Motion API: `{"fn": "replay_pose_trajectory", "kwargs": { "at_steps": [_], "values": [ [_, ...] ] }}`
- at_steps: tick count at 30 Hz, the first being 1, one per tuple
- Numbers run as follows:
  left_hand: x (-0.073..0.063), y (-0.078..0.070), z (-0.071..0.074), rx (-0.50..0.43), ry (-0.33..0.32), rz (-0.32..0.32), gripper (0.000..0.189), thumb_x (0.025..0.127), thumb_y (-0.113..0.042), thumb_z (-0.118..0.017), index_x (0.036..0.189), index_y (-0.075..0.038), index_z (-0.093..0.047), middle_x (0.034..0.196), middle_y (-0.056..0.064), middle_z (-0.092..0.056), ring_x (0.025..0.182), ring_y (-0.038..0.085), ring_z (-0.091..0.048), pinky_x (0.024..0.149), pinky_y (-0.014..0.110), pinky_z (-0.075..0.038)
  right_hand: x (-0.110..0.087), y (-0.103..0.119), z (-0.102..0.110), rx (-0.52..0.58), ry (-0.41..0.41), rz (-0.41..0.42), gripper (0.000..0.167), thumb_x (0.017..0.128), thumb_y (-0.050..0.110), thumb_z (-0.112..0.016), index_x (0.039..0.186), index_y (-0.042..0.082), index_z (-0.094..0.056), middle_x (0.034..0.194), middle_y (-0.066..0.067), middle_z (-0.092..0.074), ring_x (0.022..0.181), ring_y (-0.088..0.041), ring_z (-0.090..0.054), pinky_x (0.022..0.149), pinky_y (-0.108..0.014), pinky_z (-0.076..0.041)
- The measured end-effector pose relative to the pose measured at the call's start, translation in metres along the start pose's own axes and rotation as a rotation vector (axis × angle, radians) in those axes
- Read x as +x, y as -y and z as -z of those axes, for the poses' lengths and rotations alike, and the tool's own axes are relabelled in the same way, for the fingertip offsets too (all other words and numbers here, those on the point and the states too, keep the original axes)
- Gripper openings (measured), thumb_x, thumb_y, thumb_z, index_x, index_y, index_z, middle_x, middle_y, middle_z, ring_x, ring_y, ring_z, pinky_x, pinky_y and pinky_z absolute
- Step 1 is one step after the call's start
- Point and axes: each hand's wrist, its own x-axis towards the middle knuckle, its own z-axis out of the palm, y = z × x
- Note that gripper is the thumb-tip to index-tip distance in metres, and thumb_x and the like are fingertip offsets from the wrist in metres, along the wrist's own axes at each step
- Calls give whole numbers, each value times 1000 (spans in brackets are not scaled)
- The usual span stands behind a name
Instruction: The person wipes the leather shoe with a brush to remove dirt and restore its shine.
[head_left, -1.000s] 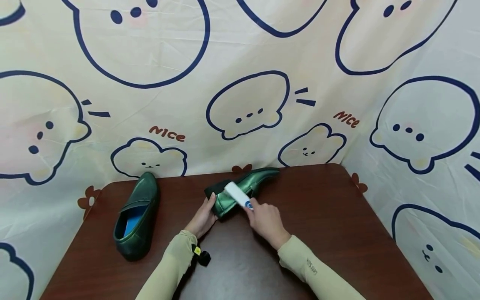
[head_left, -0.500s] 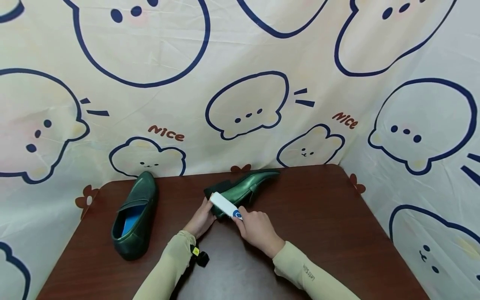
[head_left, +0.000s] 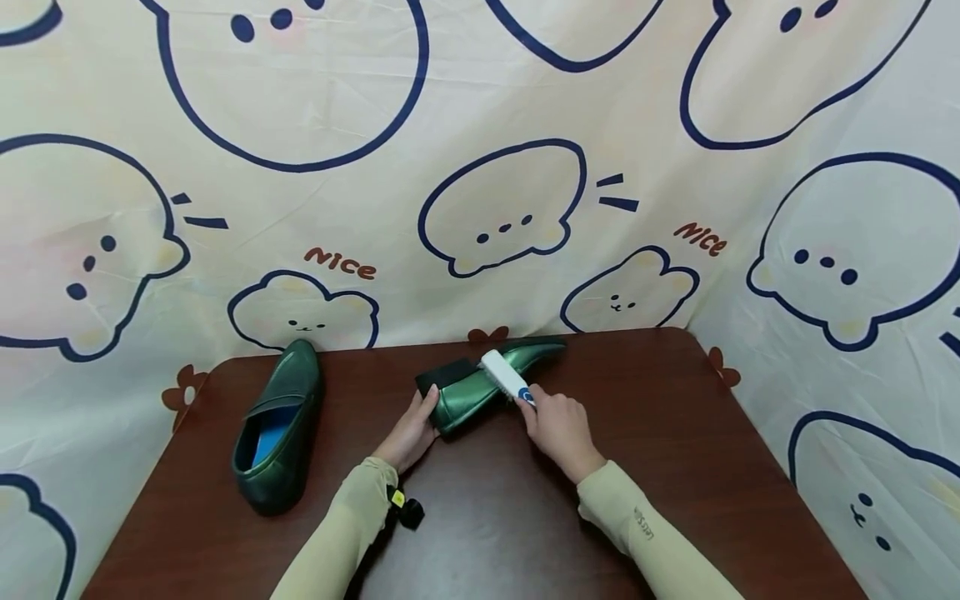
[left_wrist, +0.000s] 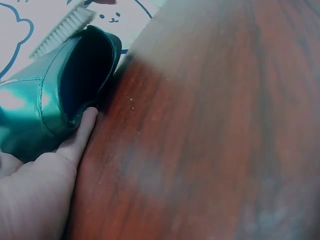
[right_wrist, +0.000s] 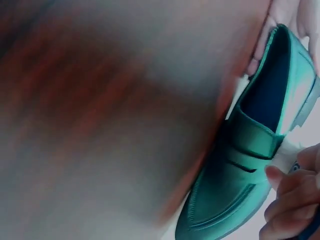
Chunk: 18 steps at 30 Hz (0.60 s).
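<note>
A green shoe (head_left: pixel 468 400) is held at its back end by the left hand (head_left: pixel 408 429). The shoe is tipped on its side near the far edge of the brown table (head_left: pixel 637 500), with its toe pointed away and to the right. Its black heel (head_left: pixel 444 375) is turned toward the back wall, and its opening is turned toward the person. In the left wrist view, one fingertip of that hand can be seen at the rim of the opening.

A white brush (head_left: pixel 504 375) is gripped by its handle in the right hand (head_left: pixel 561 429), with the fingers curled round it. The brush is held over the middle of the shoe's upturned side. Its pale bristles (left_wrist: pixel 65 30) are seen best from the left wrist (whether the shoe is touched by every one of them cannot be told).

A second shoe (head_left: pixel 298 442), green too, is set upright on the left part of the table, well apart from both hands. A bright blue lining (head_left: pixel 272 437) is shown inside it. Both arms are covered by pale sleeves (head_left: pixel 652 533). Behind the table, a light cloth (head_left: pixel 480 108) is hung, and big bear faces are drawn on it in dark blue.
</note>
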Motion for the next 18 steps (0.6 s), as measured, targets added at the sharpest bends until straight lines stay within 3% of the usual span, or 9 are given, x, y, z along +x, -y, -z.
{"fn": "replay_pose_trajectory", "kwargs": {
  "at_steps": [8,14,18],
  "values": [
    [-1,0,0,36,13,5,78,107,-62,-37,164,-27,3,154,12,-31,130,20,-44,106,38,-41,-3,10,7,54,112,-26,28,105,32,-62,104,4,-60,64,-4,-55,48,-16,-47,45,-32,-38],
    [-3,1,0,6,-12,-8,80,107,-60,-40,164,-26,5,160,14,-26,136,21,-42,110,41,-38,-11,29,3,126,214,147,25,107,34,-57,106,9,-56,65,3,-53,50,-10,-46,47,-27,-37],
    [-2,2,-1,3,-3,-12,83,107,-60,-40,164,-24,9,164,13,-22,139,20,-40,110,40,-38,-12,31,-4,77,189,238,26,106,33,-59,108,7,-58,66,1,-59,50,-10,-50,46,-26,-38]
  ]
}}
